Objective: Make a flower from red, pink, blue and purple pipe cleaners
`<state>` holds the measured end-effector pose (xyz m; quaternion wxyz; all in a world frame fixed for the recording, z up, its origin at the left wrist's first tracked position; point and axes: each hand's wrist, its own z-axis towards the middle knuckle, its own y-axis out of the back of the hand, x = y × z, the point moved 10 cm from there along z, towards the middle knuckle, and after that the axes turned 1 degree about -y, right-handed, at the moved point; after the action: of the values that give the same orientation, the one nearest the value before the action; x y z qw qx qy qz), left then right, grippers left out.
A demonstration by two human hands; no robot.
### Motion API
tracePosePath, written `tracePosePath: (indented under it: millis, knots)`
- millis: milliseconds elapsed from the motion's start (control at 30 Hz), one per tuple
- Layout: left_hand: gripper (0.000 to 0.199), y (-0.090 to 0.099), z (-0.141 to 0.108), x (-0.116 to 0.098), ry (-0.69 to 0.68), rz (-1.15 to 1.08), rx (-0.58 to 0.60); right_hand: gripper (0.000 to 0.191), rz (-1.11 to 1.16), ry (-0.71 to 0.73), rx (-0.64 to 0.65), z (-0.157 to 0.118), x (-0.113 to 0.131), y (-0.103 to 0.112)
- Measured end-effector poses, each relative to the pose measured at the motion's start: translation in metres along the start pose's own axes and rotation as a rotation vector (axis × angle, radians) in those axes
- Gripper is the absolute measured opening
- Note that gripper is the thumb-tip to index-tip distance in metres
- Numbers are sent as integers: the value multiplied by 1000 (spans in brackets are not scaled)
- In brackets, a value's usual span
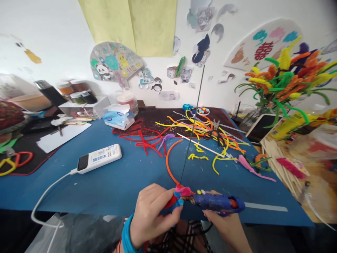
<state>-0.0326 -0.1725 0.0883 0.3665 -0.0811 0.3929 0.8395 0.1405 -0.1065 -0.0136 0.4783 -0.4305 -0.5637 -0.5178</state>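
Near the table's front edge, my left hand [154, 214] pinches a small pipe-cleaner flower [183, 192] of pink, red and blue pieces. A long thin green stem [193, 123] slants up from it, and an orange pipe cleaner [170, 160] curves away behind. My right hand [223, 221] grips a blue hot glue gun [218, 203], its nozzle pointing left at the flower. A clear glue stick [266, 207] juts out of the gun's back. Whether the nozzle touches the flower I cannot tell. The trigger fingers are mostly hidden by the gun.
Loose yellow and orange pipe cleaners [181, 121] lie at the back with pliers [217, 133]; red ones [144, 142] lie left of them. A white power bank [100, 158] with a cable, tissues [118, 117] and scissors [15, 161] are leftward. A pipe-cleaner bouquet [286, 77] stands at right.
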Motion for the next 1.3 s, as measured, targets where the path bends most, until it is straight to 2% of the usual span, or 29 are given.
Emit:
tracePosePath:
  millis: [167, 267, 533, 767, 867, 1067, 1200, 1300]
  knots:
    - [16, -1, 1, 0, 1, 16, 0, 31, 16, 7, -4, 3, -4, -2]
    - [15, -2, 0, 0, 1, 24, -1, 23, 14, -3, -56, 1, -5, 2]
    - [13, -1, 2, -1, -9, 27, -17, 16, 2, 29, -84, -2, 9, 1]
    - [14, -2, 3, -1, -8, 17, -11, 13, -23, 82, -69, 2, -4, 4]
    - [14, -2, 2, 0, -7, 21, -12, 13, -36, 86, -113, 0, -4, 8]
    - [14, 0, -2, -2, -49, 63, -27, 21, -27, 96, -102, -6, 10, 5]
    - [13, 2, -1, -8, -97, 18, -34, 22, -57, 102, -149, -6, 11, 10]
    - [15, 4, -1, -8, -84, -31, -35, 16, -51, 71, -196, -4, 6, 16]
